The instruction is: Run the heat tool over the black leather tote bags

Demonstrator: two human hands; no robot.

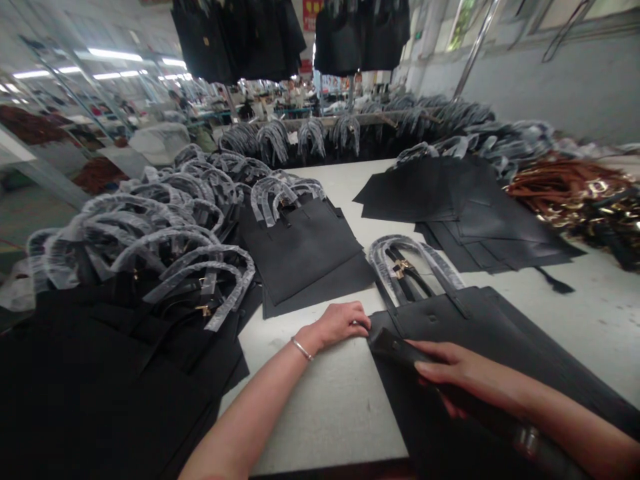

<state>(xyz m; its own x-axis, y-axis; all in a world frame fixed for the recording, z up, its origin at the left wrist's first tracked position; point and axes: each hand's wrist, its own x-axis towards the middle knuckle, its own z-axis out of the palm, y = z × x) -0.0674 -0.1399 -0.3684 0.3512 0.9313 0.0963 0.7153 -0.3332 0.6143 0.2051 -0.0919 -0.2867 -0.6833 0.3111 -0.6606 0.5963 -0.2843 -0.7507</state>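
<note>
A: What have they got on that white surface (320,427)?

B: A black leather tote bag (493,320) lying flat, right of centre, with its film-wrapped handles (413,263) pointing away toward the middle of the frame.

A: And the hands?

B: The right hand (463,373) lies across a dark leather strip (400,353) on top of the bag. Its fingers are over the strip and a fingertip shows beneath, so that grip looks clamped on it.

A: The left hand (340,325)?

B: Curled, fingers together, with the fingertips against the strip's upper-left end. Whether that grip holds anything, I can't tell from here.

A: Which hand is closer to the strip?

B: Its long axis runs from upper left to lower right, toward the right wrist (527,440). The left hand sits at its tip; the right lies along its length.

A: What's around them?

B: Film-wrapped bags (150,267) heaped at left, flat black leather panels (465,213) at upper right, and tan straps with gold hardware (575,187) beyond those.
</note>
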